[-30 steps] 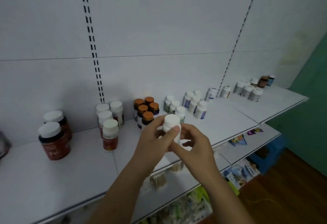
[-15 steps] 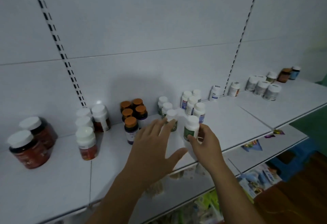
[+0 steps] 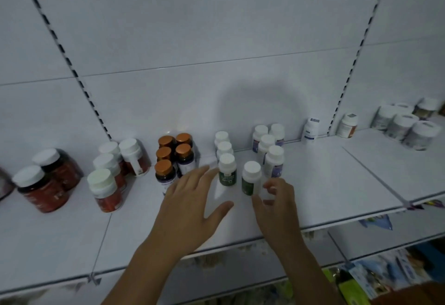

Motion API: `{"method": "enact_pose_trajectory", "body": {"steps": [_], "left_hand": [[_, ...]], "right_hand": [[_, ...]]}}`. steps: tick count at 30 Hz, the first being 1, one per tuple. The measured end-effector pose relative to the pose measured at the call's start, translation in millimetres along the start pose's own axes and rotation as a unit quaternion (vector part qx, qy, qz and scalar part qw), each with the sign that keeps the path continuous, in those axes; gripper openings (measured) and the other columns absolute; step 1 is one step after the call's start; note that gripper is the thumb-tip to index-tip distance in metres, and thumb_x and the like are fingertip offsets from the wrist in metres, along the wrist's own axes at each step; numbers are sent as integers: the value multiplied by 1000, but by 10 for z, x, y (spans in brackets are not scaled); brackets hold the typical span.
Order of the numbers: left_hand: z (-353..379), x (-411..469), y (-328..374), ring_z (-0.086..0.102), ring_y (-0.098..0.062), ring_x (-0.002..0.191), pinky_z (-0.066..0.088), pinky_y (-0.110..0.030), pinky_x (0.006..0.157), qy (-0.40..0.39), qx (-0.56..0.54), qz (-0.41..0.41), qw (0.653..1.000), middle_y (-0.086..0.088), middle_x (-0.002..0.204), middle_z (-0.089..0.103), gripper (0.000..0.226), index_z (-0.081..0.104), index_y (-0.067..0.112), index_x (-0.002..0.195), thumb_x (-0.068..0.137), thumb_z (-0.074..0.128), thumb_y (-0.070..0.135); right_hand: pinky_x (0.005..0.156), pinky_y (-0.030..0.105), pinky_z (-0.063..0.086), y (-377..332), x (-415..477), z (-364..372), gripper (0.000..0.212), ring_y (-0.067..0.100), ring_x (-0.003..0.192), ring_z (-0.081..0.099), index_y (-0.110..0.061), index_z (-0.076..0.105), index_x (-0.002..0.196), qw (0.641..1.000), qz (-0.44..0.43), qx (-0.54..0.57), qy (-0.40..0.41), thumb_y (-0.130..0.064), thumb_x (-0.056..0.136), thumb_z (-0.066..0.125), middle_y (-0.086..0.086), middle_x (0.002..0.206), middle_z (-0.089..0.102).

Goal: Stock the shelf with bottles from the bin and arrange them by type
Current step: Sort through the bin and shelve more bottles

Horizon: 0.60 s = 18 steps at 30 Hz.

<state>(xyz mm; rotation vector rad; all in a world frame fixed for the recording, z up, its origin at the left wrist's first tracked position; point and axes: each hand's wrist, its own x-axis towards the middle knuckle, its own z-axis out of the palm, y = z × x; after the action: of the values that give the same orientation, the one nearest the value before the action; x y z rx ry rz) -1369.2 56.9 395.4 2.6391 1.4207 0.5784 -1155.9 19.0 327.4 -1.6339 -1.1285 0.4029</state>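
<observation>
On the white shelf (image 3: 325,179), listed from the left end:

1. Two large red jars (image 3: 39,189) with white lids are standing one behind the other.
2. A cluster of red-labelled bottles (image 3: 106,190) with white caps is standing just beside them.
3. Five copper-capped bottles (image 3: 165,172), dark-bodied, are standing packed together and reaching back to the wall.
4. The left hand (image 3: 190,206) is hovering over the shelf with its fingers (image 3: 204,172) straight and spread and the thumb out to the side. It is gripping nothing, and its fingertips are lying near the front bottle of the next group.
5. Three green-labelled bottles (image 3: 227,171) with white caps are standing in a single file running back to the wall.
6. A fourth green bottle (image 3: 251,179) is standing upright just beside the front one. It is apart from it and slightly nearer the shelf edge.
7. The right hand (image 3: 277,206) is hanging just beside this bottle. Its fingers are loosely curled, with the thumb by the base and the forefinger by the side. Blur is hiding whether they are touching it.
8. Four purple-labelled bottles (image 3: 274,162) are standing grouped behind that hand.
9. One blue-labelled bottle (image 3: 311,131) is standing alone against the wall.
10. One orange-labelled bottle (image 3: 348,126) is standing past the upright.
11. A cluster of white tubs (image 3: 404,124) is sitting at the far right.
</observation>
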Motion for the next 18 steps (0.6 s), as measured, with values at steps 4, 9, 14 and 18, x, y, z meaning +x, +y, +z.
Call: {"method": "enact_pose_trajectory", "body": {"steps": [4,9,14,18], "left_hand": [[9,38,-41,32,-10,152,36,-43,122,11,-18,-3,1000,18,164,34,77,26,41,161,96,33,82],[-43,81,-33,31,-6,152,33,-38,123,27,-39,-3,999,20,165,33,75,27,42,160,96,35,81],[-104,77,-8,28,0,152,31,-36,125,35,-62,0,997,24,165,30,75,25,45,160,95,34,82],[-161,105,-12,31,-1,150,34,-37,123,44,-60,-1,997,23,164,33,74,27,44,159,95,35,81]], "right_hand": [[108,44,48,36,17,19,24,26,133,48,-26,65,119,995,-61,-51,-64,-27,95,71,4,143,46],[110,31,39,-56,114,117,38,13,132,41,-27,65,128,991,-68,-66,-90,-48,97,64,-4,150,40],[111,32,44,-116,301,278,47,10,129,44,-25,63,124,994,-41,-32,-94,-59,95,50,0,145,43],[89,4,37,-208,518,354,18,-6,107,49,-16,63,107,995,-27,42,-89,-30,106,51,4,122,51]]}}
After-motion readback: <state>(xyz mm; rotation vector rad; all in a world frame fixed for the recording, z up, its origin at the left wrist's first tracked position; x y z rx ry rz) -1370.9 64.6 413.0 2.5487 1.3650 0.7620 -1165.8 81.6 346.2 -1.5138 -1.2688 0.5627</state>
